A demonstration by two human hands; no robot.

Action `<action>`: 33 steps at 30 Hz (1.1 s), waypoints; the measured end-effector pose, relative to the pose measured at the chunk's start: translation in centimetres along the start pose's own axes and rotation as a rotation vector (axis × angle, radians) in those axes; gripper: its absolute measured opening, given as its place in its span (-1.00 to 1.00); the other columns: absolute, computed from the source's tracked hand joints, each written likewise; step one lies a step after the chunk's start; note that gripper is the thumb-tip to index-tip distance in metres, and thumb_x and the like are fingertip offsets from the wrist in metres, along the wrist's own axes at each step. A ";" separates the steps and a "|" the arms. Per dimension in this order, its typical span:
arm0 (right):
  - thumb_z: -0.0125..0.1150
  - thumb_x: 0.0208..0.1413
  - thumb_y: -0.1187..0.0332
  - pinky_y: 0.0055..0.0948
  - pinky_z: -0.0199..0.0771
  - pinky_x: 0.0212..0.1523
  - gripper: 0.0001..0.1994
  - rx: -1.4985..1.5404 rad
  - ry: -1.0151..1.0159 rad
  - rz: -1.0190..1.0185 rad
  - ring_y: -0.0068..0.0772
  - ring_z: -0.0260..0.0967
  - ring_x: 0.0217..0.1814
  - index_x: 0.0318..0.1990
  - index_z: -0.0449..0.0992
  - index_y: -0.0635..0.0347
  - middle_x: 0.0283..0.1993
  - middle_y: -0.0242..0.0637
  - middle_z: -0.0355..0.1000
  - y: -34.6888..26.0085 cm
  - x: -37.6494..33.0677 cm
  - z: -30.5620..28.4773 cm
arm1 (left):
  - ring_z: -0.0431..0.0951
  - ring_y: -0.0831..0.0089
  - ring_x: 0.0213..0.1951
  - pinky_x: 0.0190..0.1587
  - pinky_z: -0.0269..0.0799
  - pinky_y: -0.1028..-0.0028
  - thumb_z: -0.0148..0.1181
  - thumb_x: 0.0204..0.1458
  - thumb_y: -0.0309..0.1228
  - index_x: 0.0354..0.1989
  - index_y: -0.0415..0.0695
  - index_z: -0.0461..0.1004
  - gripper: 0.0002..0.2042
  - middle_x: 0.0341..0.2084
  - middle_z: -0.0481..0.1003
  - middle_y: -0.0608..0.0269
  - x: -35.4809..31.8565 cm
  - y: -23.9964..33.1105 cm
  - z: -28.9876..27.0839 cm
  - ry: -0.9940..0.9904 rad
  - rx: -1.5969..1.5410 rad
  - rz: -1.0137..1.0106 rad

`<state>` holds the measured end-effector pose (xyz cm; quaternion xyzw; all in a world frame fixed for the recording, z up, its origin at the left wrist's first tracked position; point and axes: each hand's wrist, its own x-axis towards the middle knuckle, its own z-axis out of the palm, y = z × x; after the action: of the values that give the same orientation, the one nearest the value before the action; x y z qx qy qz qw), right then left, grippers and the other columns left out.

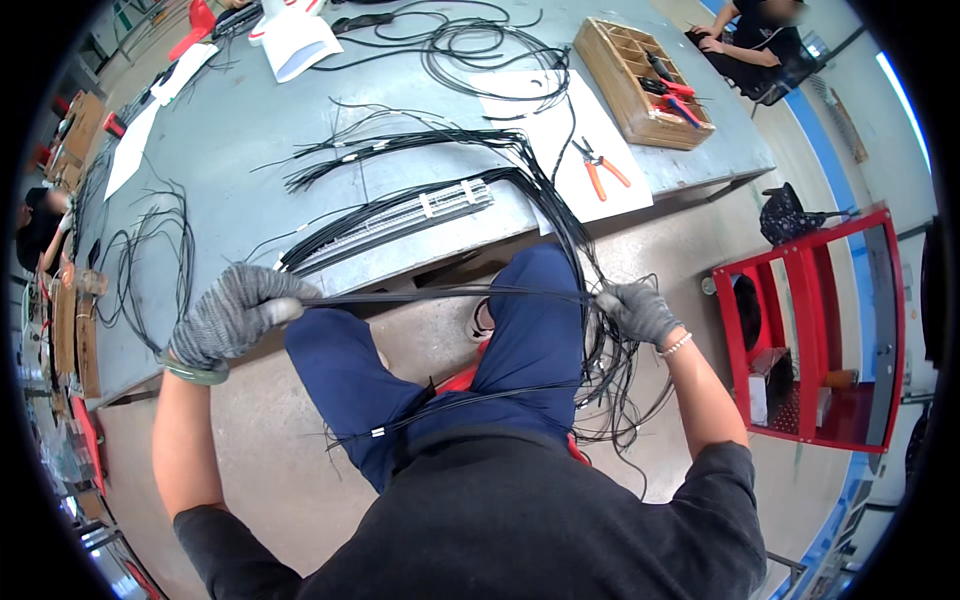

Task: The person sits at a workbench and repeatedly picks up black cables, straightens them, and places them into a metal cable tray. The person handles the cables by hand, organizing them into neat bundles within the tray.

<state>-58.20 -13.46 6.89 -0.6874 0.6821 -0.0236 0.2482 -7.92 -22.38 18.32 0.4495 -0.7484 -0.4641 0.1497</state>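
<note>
Both my hands wear grey knit gloves. A thin bundle of black wires (450, 294) is stretched between them, above my knees. My left hand (235, 315) is closed around its left end, in front of the table edge. At the other end my right hand (638, 312) grips the same wires, beside a loose hanging tangle of black wires (625, 395). More black wires with white tags (420, 143) lie across the table and run over its edge toward my right hand. Another black wire strand (480, 397) with a white tag rests across my lap.
A slotted grey wiring duct (400, 222) lies along the grey table's (240, 150) front edge. Orange-handled pliers (600, 168) rest on white paper, near a wooden tool box (640, 90). To the right stands a red metal cart (810, 330). Other people sit at far right and far left.
</note>
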 end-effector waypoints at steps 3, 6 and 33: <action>-0.01 0.23 0.19 -0.43 0.37 -0.37 -0.74 0.555 -0.280 -0.010 -0.50 0.33 -0.47 -0.23 0.53 0.15 -0.52 -0.35 0.41 1.7 -1.3 1.4 | 0.40 0.65 -0.48 -0.36 0.35 0.59 0.21 0.03 -0.40 -0.16 -0.25 0.56 -0.76 -0.54 0.53 0.32 1.1 2.5 0.8 0.070 0.017 -0.118; 0.06 0.19 0.16 -0.49 0.40 -0.39 -0.73 0.482 -0.303 -0.305 -0.52 0.34 -0.49 -0.15 0.48 0.15 -0.52 -0.38 0.40 0.0 -1.5 4.6 | 0.36 0.65 -0.52 -0.41 0.33 0.55 0.15 0.05 -0.44 -0.12 -0.25 0.55 -0.76 -0.61 0.47 0.36 2.6 2.8 0.8 0.120 0.051 -0.074; -0.02 0.16 0.21 -0.10 0.41 -0.20 -0.79 -0.154 0.278 -0.118 0.00 0.45 -0.24 -0.22 0.49 0.07 -0.33 -0.08 0.49 -3.1 24.3 1.3 | 0.42 0.57 -0.60 -0.53 0.41 0.53 0.03 0.16 -0.46 0.07 -0.25 0.40 -0.69 -0.54 0.53 0.25 24.0 -10.4 3.7 -0.282 -0.200 -0.417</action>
<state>-53.16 -36.31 -0.57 -0.7334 0.6681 -0.0808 0.0964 -17.95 -41.54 3.10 0.5077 -0.6037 -0.6145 -0.0114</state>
